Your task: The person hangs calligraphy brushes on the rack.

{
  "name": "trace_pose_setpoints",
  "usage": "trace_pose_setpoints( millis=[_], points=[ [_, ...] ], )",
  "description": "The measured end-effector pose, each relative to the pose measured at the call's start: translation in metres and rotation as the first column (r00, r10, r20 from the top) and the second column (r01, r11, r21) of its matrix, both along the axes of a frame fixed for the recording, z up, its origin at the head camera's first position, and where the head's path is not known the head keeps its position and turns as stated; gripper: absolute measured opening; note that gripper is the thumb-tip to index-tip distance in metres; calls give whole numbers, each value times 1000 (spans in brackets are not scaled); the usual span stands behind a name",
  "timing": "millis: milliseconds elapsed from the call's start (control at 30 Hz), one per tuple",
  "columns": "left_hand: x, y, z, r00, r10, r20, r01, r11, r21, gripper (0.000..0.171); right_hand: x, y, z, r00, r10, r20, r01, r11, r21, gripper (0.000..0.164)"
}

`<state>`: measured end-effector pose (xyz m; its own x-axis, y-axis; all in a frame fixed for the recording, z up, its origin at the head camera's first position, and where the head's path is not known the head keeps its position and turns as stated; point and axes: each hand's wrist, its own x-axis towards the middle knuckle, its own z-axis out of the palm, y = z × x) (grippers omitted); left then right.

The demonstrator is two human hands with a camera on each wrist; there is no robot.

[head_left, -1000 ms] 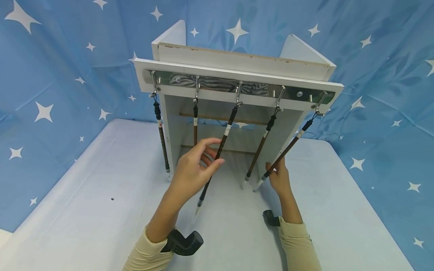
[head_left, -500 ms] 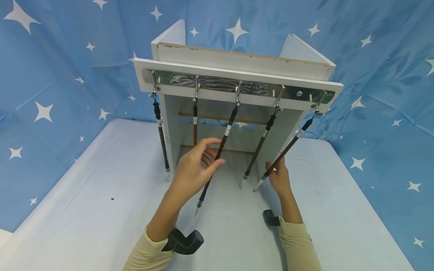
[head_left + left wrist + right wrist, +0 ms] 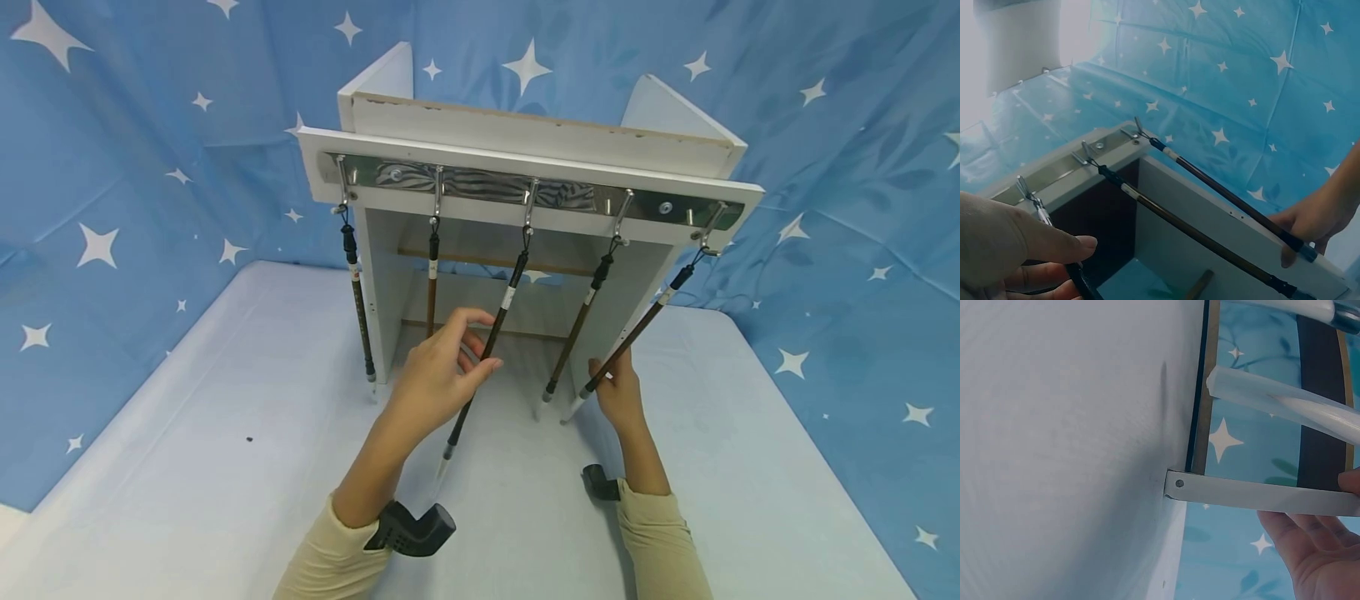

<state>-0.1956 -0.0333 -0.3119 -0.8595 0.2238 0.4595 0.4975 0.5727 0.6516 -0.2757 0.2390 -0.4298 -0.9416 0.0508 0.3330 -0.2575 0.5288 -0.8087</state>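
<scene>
Several dark calligraphy brushes with clear tip caps hang by loops from the metal hook rail of a white wooden stand. My left hand holds the middle brush between thumb and curled fingers, its lower end tilted towards me. The loop of that brush is on the middle hook. Behind the rightmost brush, my right hand grips the stand's right side panel, thumb on one face and fingers on the other in the right wrist view.
Another brush hangs at the far left, one behind my left hand, and one right of the middle. A capped tip crosses the right wrist view. A white-covered table and a blue star-patterned curtain surround the stand.
The middle brush has dropped slightly, and its loop now shows stretched below the hook. My left hand has shifted a little to the right with it. My right hand stays on the panel.
</scene>
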Motion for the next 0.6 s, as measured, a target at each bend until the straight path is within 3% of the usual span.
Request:
trace_pose_setpoints(
  millis=[267, 600],
  points=[
    [-9, 6, -8, 1000, 1, -3, -1, 1000, -16, 47, 0, 1, -1, 1000, 8, -8, -8, 1000, -4, 52],
    [-25, 16, -26, 999, 1, -44, 1, 999, 45, 49, 0, 1, -1, 1000, 2, 14, -2, 1000, 10, 52]
  ],
)
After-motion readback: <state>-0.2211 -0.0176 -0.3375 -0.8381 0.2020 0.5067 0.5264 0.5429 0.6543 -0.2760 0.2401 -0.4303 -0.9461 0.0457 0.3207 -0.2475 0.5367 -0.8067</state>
